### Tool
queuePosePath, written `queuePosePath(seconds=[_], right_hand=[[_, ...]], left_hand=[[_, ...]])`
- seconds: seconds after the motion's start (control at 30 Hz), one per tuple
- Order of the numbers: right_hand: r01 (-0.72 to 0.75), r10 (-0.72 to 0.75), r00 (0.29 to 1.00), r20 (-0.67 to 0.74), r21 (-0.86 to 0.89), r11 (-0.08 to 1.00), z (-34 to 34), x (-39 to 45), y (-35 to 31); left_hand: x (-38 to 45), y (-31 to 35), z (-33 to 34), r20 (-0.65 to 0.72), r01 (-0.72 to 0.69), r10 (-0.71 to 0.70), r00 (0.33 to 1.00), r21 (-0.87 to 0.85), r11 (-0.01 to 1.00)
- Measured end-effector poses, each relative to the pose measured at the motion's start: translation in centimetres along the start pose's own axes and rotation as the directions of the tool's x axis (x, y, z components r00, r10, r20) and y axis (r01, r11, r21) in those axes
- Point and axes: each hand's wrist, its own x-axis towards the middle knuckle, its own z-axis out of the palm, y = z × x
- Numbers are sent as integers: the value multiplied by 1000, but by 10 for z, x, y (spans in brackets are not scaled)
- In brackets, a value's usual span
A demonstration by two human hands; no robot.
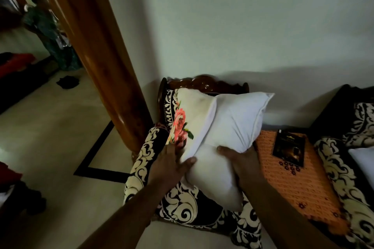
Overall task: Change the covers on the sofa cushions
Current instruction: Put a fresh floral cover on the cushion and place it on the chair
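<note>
A bare white cushion (228, 127) is held over the armchair, bent in the middle. A cream cover with a pink rose print (190, 115) wraps its upper left corner, its open edge running diagonally across the cushion. My left hand (172, 163) grips the cover's lower edge, thumb on the white cushion. My right hand (240, 159) grips the cushion from the right side, fingers curled round its fold.
The armchair (182, 206) has black fabric with cream scrolls and a carved wooden back. An orange mat with a dark booklet (289, 147) lies to the right, beside a sofa (356, 127) holding another white cushion (364, 159). A wooden pillar (95, 46) stands left.
</note>
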Motion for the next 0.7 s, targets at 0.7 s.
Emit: queuePosePath(seconds=[0.7], right_hand=[[112, -64, 949, -308, 140, 984, 10, 15, 1]], left_hand=[[-10, 28, 3, 95, -268, 269, 959, -26, 963]])
